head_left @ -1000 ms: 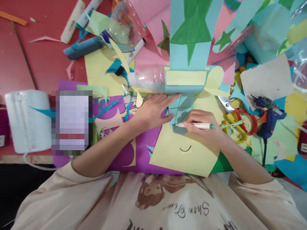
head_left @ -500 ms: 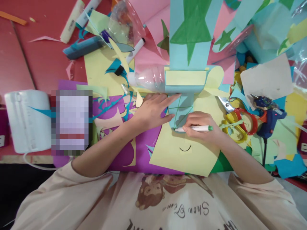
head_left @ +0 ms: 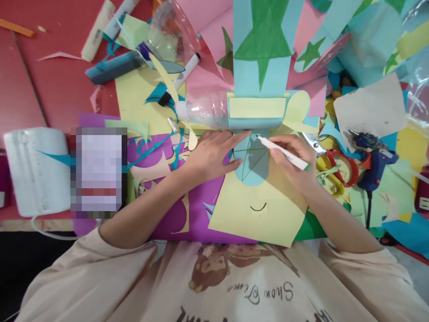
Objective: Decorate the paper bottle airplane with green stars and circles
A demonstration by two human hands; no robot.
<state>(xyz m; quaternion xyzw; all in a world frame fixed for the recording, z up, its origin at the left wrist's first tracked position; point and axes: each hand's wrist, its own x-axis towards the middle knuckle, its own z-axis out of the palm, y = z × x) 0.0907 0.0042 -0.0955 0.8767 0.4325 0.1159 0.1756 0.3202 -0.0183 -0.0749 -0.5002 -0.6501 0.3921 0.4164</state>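
Note:
My right hand grips a white marker with a green cap, its tip at the upper right of a light blue paper tab that bears thin green star lines. Flat on the left side of that tab lies my left hand, fingers stretched, pressing the paper down. The tab hangs from a clear plastic bottle wrapped in blue and yellow paper. Under the tab lies a yellow sheet with a small black curved mark.
Red and yellow scissors and a blue glue gun lie right of my right hand. A white device sits at the left on the red table. Markers and many paper scraps cover the far side, with a green star sheet.
My right hand has swung the marker from the tab's lower edge up to its upper right, and the pen now slants. My left hand has stayed in place.

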